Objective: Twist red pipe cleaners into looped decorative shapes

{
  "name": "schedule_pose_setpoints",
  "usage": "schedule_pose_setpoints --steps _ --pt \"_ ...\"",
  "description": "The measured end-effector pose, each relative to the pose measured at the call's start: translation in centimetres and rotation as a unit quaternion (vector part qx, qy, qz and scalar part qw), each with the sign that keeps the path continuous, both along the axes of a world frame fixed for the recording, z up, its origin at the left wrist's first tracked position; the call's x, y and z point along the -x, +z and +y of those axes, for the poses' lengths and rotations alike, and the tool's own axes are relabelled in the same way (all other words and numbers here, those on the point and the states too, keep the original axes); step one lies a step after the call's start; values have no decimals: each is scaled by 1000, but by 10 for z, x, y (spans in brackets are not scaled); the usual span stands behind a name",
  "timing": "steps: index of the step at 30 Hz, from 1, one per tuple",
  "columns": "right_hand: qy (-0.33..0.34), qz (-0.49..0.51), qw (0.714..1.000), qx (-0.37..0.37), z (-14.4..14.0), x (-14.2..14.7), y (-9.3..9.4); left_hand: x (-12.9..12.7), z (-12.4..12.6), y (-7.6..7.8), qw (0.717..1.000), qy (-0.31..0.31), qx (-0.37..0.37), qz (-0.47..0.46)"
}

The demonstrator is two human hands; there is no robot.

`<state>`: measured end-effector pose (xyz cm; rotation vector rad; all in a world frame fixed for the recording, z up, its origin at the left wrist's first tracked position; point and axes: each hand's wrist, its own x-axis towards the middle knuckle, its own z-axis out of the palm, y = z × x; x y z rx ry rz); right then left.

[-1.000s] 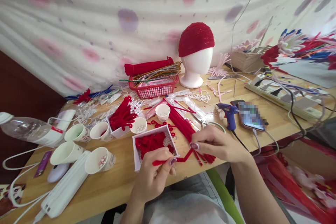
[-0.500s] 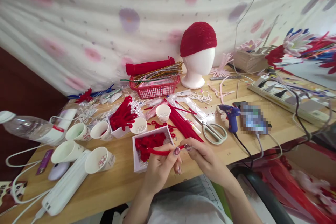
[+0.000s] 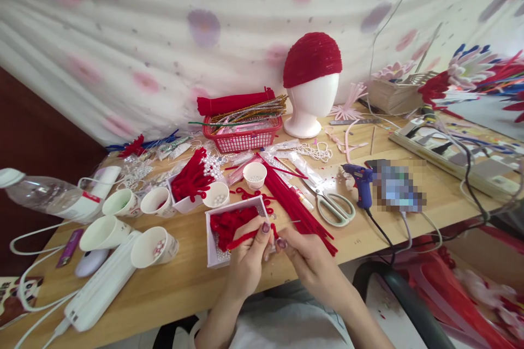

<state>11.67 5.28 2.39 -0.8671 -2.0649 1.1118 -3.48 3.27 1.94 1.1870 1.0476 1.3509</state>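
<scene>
A red pipe cleaner (image 3: 242,240) runs through the pinched thumb and fingers of my left hand (image 3: 250,256). Its other end bends up in a small curve between my two hands. My right hand (image 3: 313,259) is closed in a pinch at that bent end, with the thumb close to my left fingertips. A thin bare wire tip sticks out above my right fingers. Just behind my left hand stands a white box (image 3: 211,245) holding red fuzzy pieces and pearl beads. A bundle of red pipe cleaners (image 3: 289,196) lies behind my right hand.
Scissors (image 3: 335,208), a blue glue gun (image 3: 362,182) and a phone lie to the right. Paper cups (image 3: 153,248) with beads, a power strip (image 3: 102,286) and a bottle (image 3: 53,199) are left. Behind stand a red basket (image 3: 248,140) and a foam head (image 3: 313,101) in a red cap.
My right hand has moved left and slightly down, close to my left fingers. The pipe cleaner's end, stretched straight between the hands before, is now bent into a curve.
</scene>
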Motion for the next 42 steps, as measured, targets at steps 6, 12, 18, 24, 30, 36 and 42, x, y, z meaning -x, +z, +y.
schedule_pose_setpoints --steps 6,12,18,24,30,36,42 --pt "-22 -150 978 -141 -5 -10 34 10 4 11 996 -22 -12 91" --pt "111 -32 992 -52 42 -28 55 24 -5 9 982 -185 40 27" --pt "107 98 985 88 35 -9 12 14 -2 3 996 -82 23 -19" --pt "19 -53 998 18 -4 -2 7 9 3 6 994 56 -20 87" --pt "55 -127 986 -95 21 -24 52 25 -1 17 973 -75 -71 205" --pt "141 5 990 2 59 -23 40 26 -3 12 987 -158 -3 -9" --pt "48 -3 998 30 16 3 9 14 3 7 990 57 -51 118"
